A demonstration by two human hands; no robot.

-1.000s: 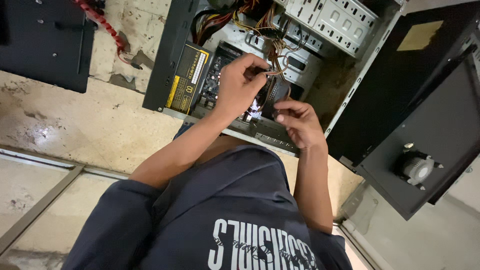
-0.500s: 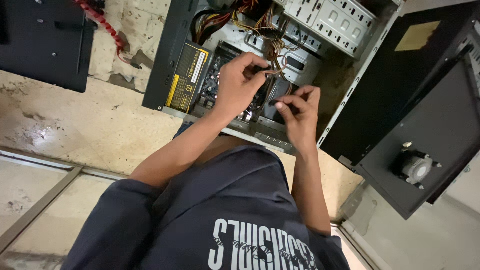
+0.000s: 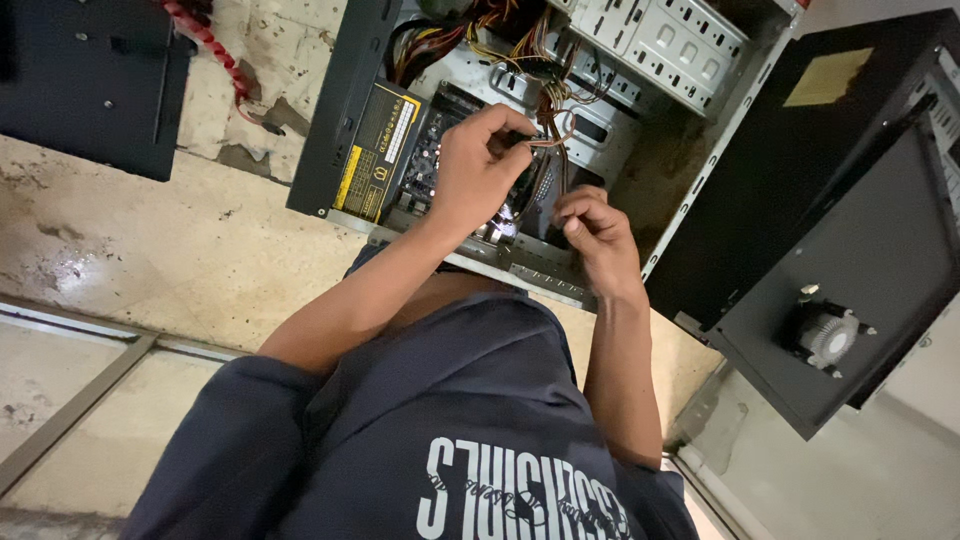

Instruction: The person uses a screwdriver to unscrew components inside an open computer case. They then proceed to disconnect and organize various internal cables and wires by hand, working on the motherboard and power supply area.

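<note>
- Where the orange wire bundle (image 3: 548, 125) hangs inside the open computer case (image 3: 690, 190), the left hand (image 3: 478, 165) pinches its connector end.
- Just beside, the right hand (image 3: 596, 232) curls inward, fingers together; what it grips cannot be told.

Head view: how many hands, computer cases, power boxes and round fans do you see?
Hands: 2, left hand pinching wires, right hand
Computer case: 1
Power box: 1
Round fan: 1
Total: 5
</note>
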